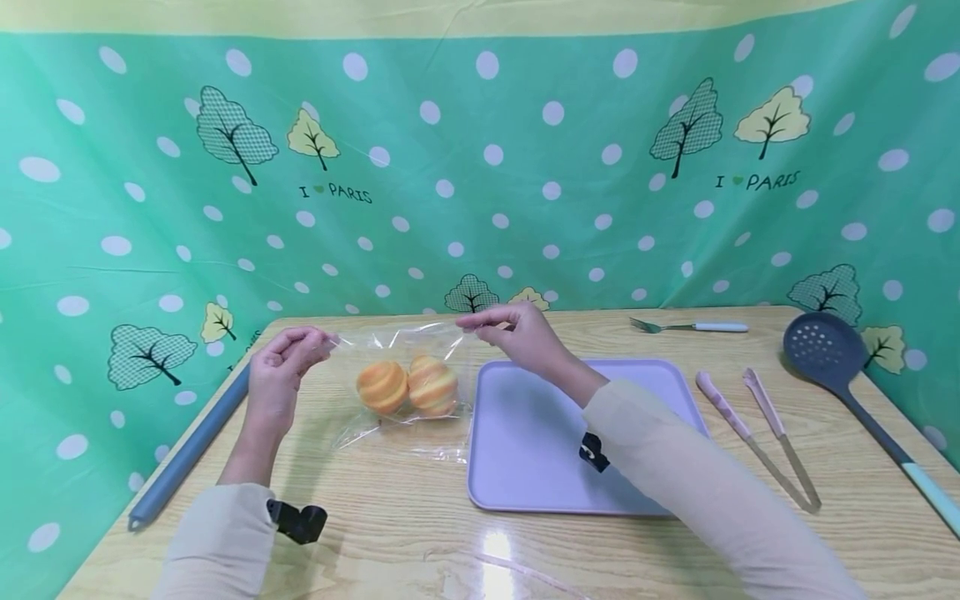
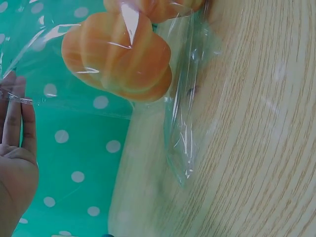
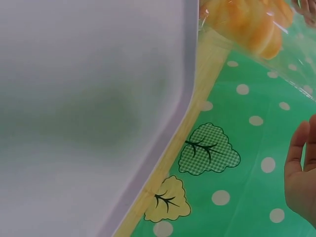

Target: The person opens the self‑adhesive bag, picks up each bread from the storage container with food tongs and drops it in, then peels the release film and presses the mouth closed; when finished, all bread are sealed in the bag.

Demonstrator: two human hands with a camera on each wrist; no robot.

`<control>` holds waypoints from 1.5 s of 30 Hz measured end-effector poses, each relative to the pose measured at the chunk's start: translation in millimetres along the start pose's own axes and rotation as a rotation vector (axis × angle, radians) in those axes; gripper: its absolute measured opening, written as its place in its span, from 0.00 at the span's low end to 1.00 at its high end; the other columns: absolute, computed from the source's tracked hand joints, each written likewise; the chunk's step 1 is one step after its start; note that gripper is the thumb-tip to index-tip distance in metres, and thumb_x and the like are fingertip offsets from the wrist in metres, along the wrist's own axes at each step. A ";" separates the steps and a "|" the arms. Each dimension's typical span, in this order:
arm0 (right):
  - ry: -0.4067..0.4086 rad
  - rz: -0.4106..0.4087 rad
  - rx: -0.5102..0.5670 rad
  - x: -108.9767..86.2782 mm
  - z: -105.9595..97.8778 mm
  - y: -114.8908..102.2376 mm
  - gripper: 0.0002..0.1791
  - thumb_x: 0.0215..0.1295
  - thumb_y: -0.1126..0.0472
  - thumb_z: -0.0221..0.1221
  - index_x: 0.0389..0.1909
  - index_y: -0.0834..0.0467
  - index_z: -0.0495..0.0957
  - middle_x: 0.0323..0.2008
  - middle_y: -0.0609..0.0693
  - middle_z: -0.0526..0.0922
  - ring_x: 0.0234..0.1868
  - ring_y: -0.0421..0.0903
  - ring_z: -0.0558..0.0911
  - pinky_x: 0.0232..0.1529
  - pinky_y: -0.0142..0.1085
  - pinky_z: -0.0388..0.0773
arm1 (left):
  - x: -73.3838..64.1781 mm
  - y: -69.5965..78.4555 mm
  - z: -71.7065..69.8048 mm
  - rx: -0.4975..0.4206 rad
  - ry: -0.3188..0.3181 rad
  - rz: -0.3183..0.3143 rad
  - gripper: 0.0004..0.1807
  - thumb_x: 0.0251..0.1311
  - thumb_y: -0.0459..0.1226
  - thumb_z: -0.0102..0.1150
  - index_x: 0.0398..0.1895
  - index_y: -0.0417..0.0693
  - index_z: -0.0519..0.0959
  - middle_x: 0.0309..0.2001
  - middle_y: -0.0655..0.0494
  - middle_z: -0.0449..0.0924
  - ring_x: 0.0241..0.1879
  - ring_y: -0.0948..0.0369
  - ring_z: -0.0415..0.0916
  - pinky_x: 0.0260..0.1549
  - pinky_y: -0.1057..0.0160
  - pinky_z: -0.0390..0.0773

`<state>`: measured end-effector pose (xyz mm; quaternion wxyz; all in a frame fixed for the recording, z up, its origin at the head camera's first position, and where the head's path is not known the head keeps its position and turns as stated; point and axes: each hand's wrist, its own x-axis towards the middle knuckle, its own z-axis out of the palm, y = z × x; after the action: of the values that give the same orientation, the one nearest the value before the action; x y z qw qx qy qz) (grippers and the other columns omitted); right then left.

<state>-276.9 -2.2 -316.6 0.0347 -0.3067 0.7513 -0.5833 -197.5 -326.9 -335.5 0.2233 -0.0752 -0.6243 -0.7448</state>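
Observation:
A clear plastic bag [image 1: 435, 433] is stretched between my two hands above the table. Inside it, side by side, are two ridged golden bread rolls [image 1: 382, 387], which also show large in the left wrist view. My left hand [image 1: 281, 367] pinches the bag's upper left corner. At the upper right corner, the thumb and fingers of my right hand [image 1: 521, 333] pinch the plastic. The right forearm crosses over a lilac tray [image 1: 525, 467], which lies flat just right of the bag.
Right of the tray lie tongs [image 1: 761, 442] with pink-patterned ends and a dark slotted spoon [image 1: 825, 350]. A fork [image 1: 690, 327] with a pale handle lies at the back. Along the left edge runs a grey-blue rod [image 1: 195, 454]. A green dotted cloth [image 1: 480, 167] hangs behind.

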 end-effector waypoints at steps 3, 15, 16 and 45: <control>0.009 0.014 -0.003 -1.1 0.7 -0.8 0.12 0.72 0.65 0.60 0.52 0.58 0.86 0.51 0.49 0.87 0.35 0.39 0.79 0.22 0.28 0.67 | 0.1 -1.7 0.9 0.028 0.038 -0.008 0.08 0.69 0.25 0.59 0.37 0.43 0.85 0.34 0.56 0.89 0.35 0.65 0.86 0.39 0.70 0.83; 0.086 0.003 -0.062 1.0 6.2 3.2 0.11 0.65 0.61 0.69 0.48 0.57 0.87 0.38 0.47 0.87 0.41 0.45 0.82 0.40 0.36 0.80 | 0.9 -5.9 1.3 -0.020 0.076 -0.018 0.11 0.67 0.23 0.59 0.43 0.43 0.86 0.34 0.54 0.89 0.34 0.63 0.88 0.36 0.70 0.84; 0.091 0.000 -0.059 1.2 6.4 3.5 0.12 0.65 0.63 0.69 0.48 0.58 0.87 0.37 0.48 0.87 0.40 0.46 0.83 0.40 0.36 0.80 | 0.9 -6.2 1.2 -0.029 0.079 -0.020 0.11 0.67 0.23 0.59 0.44 0.43 0.86 0.34 0.53 0.89 0.34 0.63 0.88 0.36 0.70 0.84; 0.103 0.056 -0.040 2.5 8.6 7.2 0.21 0.66 0.59 0.69 0.58 0.58 0.81 0.47 0.50 0.86 0.46 0.47 0.81 0.50 0.39 0.79 | -4.9 -24.5 4.3 -0.125 0.061 -0.156 0.12 0.75 0.39 0.54 0.41 0.49 0.88 0.39 0.57 0.90 0.42 0.63 0.87 0.51 0.68 0.80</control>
<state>-278.4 -9.9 -325.0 0.0060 -0.2557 0.7720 -0.5819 -204.3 -318.6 -358.5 0.1785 -0.0174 -0.5737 -0.7992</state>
